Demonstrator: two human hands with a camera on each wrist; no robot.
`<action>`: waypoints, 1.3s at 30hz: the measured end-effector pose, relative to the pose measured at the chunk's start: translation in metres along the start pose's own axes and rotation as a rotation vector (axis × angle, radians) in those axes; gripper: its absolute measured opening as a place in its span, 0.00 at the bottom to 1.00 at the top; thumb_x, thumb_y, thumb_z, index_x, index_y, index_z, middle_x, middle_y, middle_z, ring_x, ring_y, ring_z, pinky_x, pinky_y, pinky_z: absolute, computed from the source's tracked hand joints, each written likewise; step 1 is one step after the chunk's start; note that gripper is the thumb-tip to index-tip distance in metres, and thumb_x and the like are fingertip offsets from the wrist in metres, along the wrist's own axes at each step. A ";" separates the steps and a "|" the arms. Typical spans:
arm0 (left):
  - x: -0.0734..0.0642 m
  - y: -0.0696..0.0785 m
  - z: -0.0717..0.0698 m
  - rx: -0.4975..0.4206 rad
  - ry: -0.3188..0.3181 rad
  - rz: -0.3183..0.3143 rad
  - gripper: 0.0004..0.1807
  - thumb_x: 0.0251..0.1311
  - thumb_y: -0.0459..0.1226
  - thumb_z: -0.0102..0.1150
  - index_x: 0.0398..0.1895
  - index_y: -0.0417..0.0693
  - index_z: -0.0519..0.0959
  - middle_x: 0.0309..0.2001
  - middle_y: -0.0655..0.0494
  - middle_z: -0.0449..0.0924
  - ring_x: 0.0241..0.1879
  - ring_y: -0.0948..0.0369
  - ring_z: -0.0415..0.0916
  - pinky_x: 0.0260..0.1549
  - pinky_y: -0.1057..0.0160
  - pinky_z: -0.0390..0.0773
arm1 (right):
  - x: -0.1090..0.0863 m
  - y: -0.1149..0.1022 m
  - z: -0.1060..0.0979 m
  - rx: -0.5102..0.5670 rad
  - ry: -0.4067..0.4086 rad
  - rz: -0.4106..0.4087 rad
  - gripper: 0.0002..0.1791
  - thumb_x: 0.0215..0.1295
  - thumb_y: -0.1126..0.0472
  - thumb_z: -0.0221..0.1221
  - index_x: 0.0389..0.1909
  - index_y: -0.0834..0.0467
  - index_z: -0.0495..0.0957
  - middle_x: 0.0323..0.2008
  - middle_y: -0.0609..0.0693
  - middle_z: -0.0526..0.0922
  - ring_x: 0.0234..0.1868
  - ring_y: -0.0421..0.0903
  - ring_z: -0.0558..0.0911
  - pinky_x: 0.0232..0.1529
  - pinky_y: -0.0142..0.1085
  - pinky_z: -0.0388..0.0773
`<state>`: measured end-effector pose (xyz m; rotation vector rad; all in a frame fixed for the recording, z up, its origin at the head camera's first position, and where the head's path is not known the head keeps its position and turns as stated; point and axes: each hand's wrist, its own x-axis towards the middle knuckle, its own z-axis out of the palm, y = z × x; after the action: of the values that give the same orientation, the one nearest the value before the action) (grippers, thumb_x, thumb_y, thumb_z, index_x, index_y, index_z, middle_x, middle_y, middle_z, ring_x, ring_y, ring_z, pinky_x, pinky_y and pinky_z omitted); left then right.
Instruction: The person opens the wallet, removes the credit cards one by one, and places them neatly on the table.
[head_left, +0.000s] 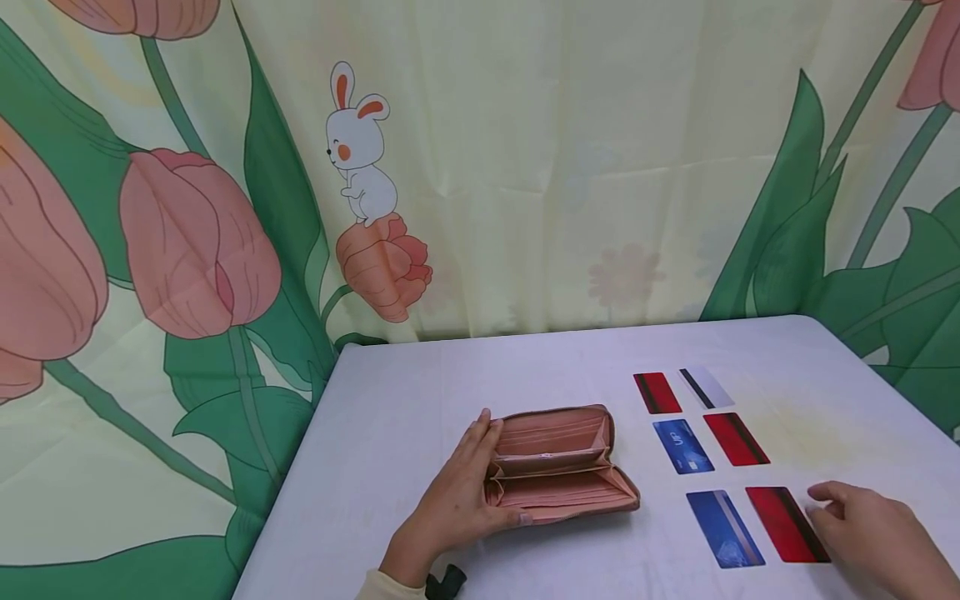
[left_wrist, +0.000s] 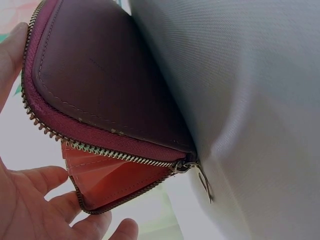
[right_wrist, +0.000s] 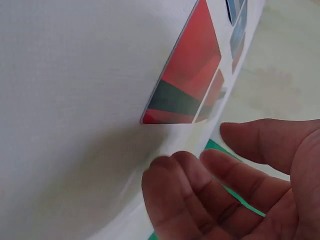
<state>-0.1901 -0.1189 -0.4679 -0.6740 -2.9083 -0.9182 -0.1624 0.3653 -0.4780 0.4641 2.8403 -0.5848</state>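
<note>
A pink zip-around wallet [head_left: 558, 462] stands spread open on the white table, its card slots and middle pocket showing. My left hand [head_left: 468, 492] grips it by its left end, thumb along the lower edge and fingers at the upper flap. In the left wrist view the wallet's dark outer cover [left_wrist: 110, 80] and metal zipper pull [left_wrist: 205, 185] are visible. My right hand [head_left: 873, 529] hovers just right of the nearest red card [head_left: 783, 525], fingers loosely bent and holding nothing. In the right wrist view a small gap separates the fingertips [right_wrist: 162, 165] from that red card [right_wrist: 192, 65].
Left of the nearest red card lies a blue card [head_left: 723, 529]. Farther back are another blue card [head_left: 682, 446], a red card [head_left: 737, 439], a smaller-looking red card [head_left: 657, 393] and a white striped card [head_left: 705, 388]. A tulip-printed curtain [head_left: 525, 167] hangs behind the table [head_left: 450, 375].
</note>
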 end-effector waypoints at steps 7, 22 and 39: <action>0.000 0.000 0.000 -0.002 0.003 0.010 0.69 0.45 0.63 0.80 0.85 0.48 0.51 0.85 0.53 0.40 0.83 0.49 0.44 0.71 0.39 0.65 | 0.005 -0.006 -0.003 -0.057 0.049 -0.022 0.40 0.63 0.52 0.70 0.63 0.77 0.67 0.51 0.81 0.72 0.48 0.74 0.77 0.42 0.67 0.81; -0.002 0.002 -0.003 -0.033 -0.038 -0.018 0.71 0.44 0.66 0.78 0.86 0.55 0.46 0.86 0.58 0.35 0.84 0.51 0.39 0.73 0.39 0.62 | -0.001 -0.043 -0.014 -0.076 0.181 -0.163 0.57 0.63 0.37 0.67 0.74 0.75 0.54 0.66 0.85 0.48 0.66 0.86 0.54 0.49 0.77 0.68; -0.003 0.003 -0.003 -0.026 -0.037 -0.017 0.72 0.44 0.66 0.79 0.86 0.57 0.46 0.86 0.58 0.36 0.84 0.53 0.40 0.73 0.39 0.62 | -0.005 -0.101 -0.022 -0.068 0.232 -0.383 0.66 0.58 0.30 0.68 0.80 0.70 0.49 0.75 0.82 0.43 0.72 0.84 0.49 0.51 0.82 0.58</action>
<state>-0.1869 -0.1193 -0.4641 -0.6757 -2.9444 -0.9566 -0.1955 0.2848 -0.4215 -0.0327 3.1856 -0.5233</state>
